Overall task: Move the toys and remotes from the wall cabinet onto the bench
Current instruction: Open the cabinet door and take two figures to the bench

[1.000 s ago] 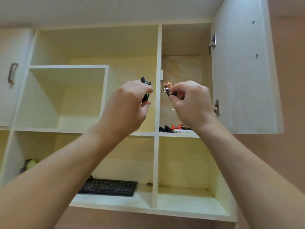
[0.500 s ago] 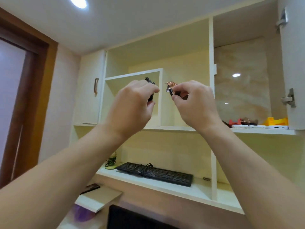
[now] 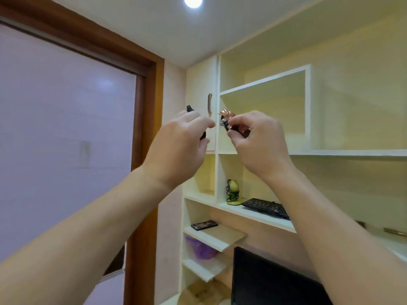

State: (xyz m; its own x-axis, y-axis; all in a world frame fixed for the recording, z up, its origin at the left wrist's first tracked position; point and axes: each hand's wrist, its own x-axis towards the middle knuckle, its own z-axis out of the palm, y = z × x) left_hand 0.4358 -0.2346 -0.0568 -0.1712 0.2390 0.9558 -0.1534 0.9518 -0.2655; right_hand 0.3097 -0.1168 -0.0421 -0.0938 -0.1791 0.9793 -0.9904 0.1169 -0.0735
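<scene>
Head view looks up into the corner of a small room. A pale lilac sliding panel [image 3: 61, 128] fills the left side, set in a brown wooden frame [image 3: 145, 150]. Above it is a white ceiling with 1 round ceiling light [image 3: 193, 1] switched on.

On the right, the cream wall cabinet [image 3: 330, 51] has open compartments and a boxed inner shelf. At its left end is 1 closed door with a metal handle [image 3: 209, 105]. Narrower shelves step down the corner below it, and a black monitor [image 3: 264, 280] stands at the bottom edge.

Both bare forearms reach up from the lower corners, and the hands meet in the air in front of the closed door. The left hand [image 3: 180, 148] has its fingers curled round a dark toy [image 3: 189, 108], whose tip pokes up above the knuckles. The right hand [image 3: 262, 142] pinches a figurine [image 3: 226, 119] with spiky copper hair between thumb and fingertips. The 2 toys are close together but not touching, and both are outside the cabinet's compartments.

A black keyboard [image 3: 265, 208] lies on the cabinet's lowest open shelf. Just to its left stands a green ornament [image 3: 233, 192] on a round base. A purple bag [image 3: 199, 249] sits on a corner shelf, and a flat dark device [image 3: 204, 224] lies on the shelf above it.
</scene>
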